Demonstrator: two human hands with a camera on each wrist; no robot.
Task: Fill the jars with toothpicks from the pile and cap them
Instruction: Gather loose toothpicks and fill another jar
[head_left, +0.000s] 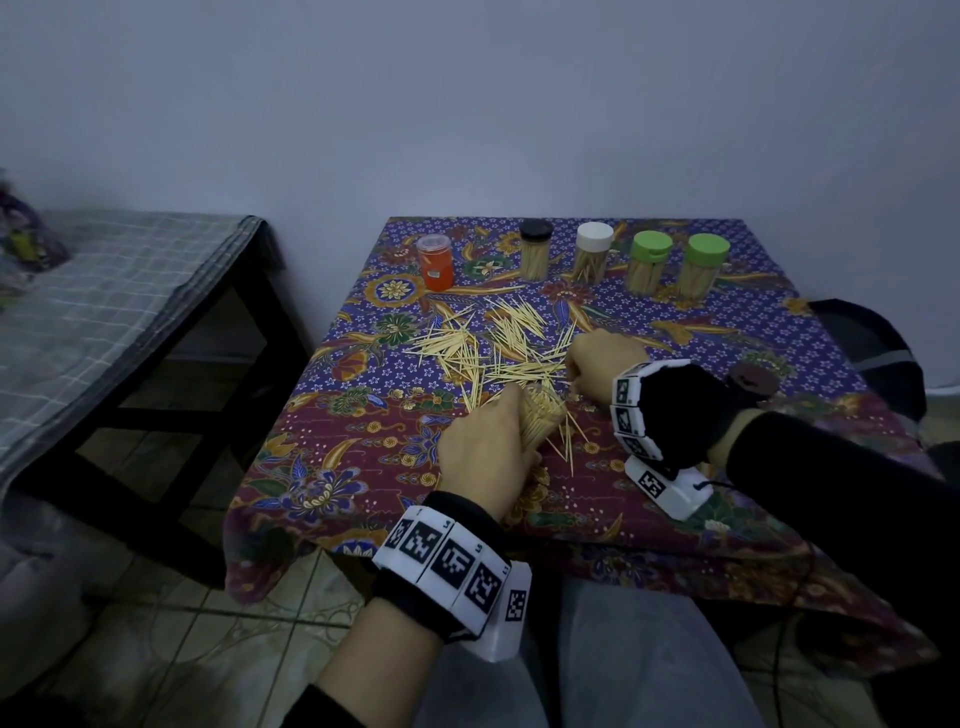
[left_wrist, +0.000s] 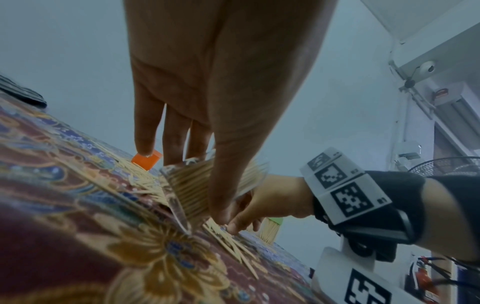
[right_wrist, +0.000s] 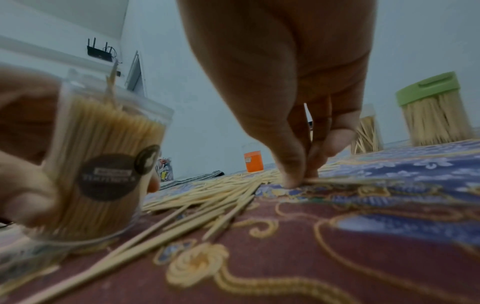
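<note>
Left hand (head_left: 485, 454) of ours grips the open clear jar (right_wrist: 103, 162), packed with toothpicks, tilted on the batik tablecloth (head_left: 332, 467). Our right hand (head_left: 605, 371) pinches toothpicks off the pile (head_left: 493, 348) just beside it

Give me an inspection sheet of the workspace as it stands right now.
Surface: table under a patterned cloth, lying flat.
Job's things: loose toothpick pile mid-table; open clear jar, nearly full; capped jars at the back: black-lid jar, white-lid jar, two green-lid jars; orange jar.
Clutter: a dark round lid by the right wrist.
Hands: left hand grips the open jar; right hand pinches toothpicks at the pile's edge.
Cables: a thin cable hanging off the near right edge.
Surroundings: bench with checked cloth left; plain wall behind.
</note>
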